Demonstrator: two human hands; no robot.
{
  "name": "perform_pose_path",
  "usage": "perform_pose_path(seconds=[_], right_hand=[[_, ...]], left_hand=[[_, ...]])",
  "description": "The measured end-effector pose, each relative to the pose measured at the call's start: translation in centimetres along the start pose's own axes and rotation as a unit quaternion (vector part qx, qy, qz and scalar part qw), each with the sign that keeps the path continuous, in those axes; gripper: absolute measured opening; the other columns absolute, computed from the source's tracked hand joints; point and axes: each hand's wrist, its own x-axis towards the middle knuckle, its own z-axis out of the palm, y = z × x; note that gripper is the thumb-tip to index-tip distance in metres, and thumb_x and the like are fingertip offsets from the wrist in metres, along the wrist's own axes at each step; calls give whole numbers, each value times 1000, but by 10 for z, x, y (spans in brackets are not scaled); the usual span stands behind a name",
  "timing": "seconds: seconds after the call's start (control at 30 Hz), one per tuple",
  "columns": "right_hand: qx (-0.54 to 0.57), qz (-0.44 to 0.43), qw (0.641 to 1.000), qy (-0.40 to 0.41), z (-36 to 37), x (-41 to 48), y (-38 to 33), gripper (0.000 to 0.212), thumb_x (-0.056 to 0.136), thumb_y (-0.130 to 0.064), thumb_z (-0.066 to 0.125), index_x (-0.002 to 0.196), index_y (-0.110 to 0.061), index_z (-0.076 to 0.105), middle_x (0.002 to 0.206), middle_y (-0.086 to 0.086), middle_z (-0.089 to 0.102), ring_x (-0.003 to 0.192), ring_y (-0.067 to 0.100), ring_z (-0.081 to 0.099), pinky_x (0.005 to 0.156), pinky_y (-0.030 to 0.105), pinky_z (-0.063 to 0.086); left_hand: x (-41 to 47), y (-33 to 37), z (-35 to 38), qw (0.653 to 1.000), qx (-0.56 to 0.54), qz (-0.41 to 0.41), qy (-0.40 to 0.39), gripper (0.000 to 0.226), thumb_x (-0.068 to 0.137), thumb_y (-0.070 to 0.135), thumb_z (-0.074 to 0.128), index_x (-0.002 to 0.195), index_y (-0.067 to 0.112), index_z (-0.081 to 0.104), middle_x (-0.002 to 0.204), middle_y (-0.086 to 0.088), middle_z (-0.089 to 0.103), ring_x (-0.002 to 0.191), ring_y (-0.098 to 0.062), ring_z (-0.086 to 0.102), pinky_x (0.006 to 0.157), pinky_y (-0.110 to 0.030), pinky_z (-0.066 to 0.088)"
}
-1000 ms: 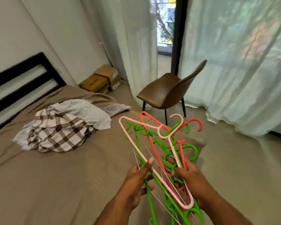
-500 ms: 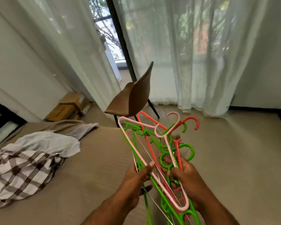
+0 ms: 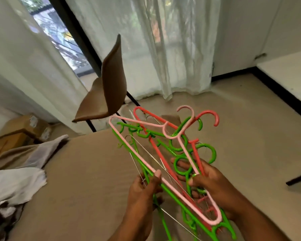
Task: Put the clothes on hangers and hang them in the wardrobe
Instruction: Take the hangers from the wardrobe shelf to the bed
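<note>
A tangled bundle of plastic hangers [image 3: 161, 157] — green, pink and coral-red, with a few thin wire ones among them — is held above the foot of the bed [image 3: 87, 180]. The left hand [image 3: 142, 190] grips the lower bars, its thumb pressed on a pink one. The right hand [image 3: 214, 185] curls its fingers round the necks below the hooks. Further up the bed lies a heap of clothes [image 3: 12, 185]. A brown chair [image 3: 106, 94] stands just beyond the bed — sheer curtains [image 3: 163, 40] behind it.

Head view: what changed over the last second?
The camera swung right, so the clothes slid to the left edge and the chair moved towards centre. Nothing was taken up or let go. The left hand and right hand still grip the hangers over the bed.
</note>
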Motion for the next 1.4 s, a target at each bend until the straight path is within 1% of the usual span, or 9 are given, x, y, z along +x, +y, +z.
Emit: perform_pose_path(seconds=[0.2,0.33,0.4,0.57,0.67,0.93,1.1,1.27,1.4], right_hand=[[-9,-35,999,38,52,3,48,57,86,20,44,125,-17,62,119,2,75,61,17,60,50,30,43],[-107,-77,991,37,86,-3,68,63,89,16,43,135,-25,54,128,-4,71,101,28,72,78,46,50],[-143,-95,985,36,104,-7,77,63,89,15,45,138,-24,52,130,-2,70,92,36,64,77,44,51],[-155,-116,980,34,159,-30,93,53,89,15,47,123,-24,60,115,2,75,67,23,50,57,33,48],[-163,-116,980,24,195,-44,108,51,88,13,50,123,-23,62,113,2,74,67,20,57,56,33,49],[-157,-92,980,-78,332,-74,165,40,90,6,55,113,-24,67,102,7,75,73,25,65,60,38,52],[-174,-77,963,-193,455,-97,225,34,91,3,56,114,-20,65,102,-2,77,76,21,65,58,35,54],[-210,-2,940,-270,550,-131,306,20,89,3,64,108,-3,64,87,15,65,63,18,64,53,32,55],[-285,34,905,-313,586,-140,372,8,86,-1,66,94,-2,64,82,22,57,63,25,62,56,40,59]], left_hand=[[23,-35,-71,997,-45,46,-52,45,74,28,82,109,9,62,70,1,61,62,-12,57,55,-31,49],[18,-44,-113,995,-19,89,-52,31,82,28,80,104,14,63,77,0,62,61,-9,57,59,-30,51],[12,-47,-132,993,-14,107,-44,29,83,31,80,102,16,63,76,2,63,60,-7,58,59,-30,51],[-21,-44,-176,989,-12,145,-11,29,83,39,80,102,24,64,76,9,67,62,-4,61,57,-29,49],[-39,-45,-209,986,-16,160,33,31,82,38,81,104,25,63,89,3,71,74,-12,64,65,-32,50],[-118,-41,-351,966,-3,206,159,26,87,37,77,106,23,66,86,8,68,77,-10,62,68,-27,45],[-178,-40,-488,925,87,242,280,11,90,22,73,100,17,69,64,11,60,50,5,53,58,-25,41],[-235,-73,-599,891,150,179,389,11,92,14,67,103,15,67,70,3,59,50,-2,50,45,-21,36],[-261,-124,-649,871,139,110,458,7,93,10,65,86,9,63,63,-4,53,46,-13,43,44,-24,32]])
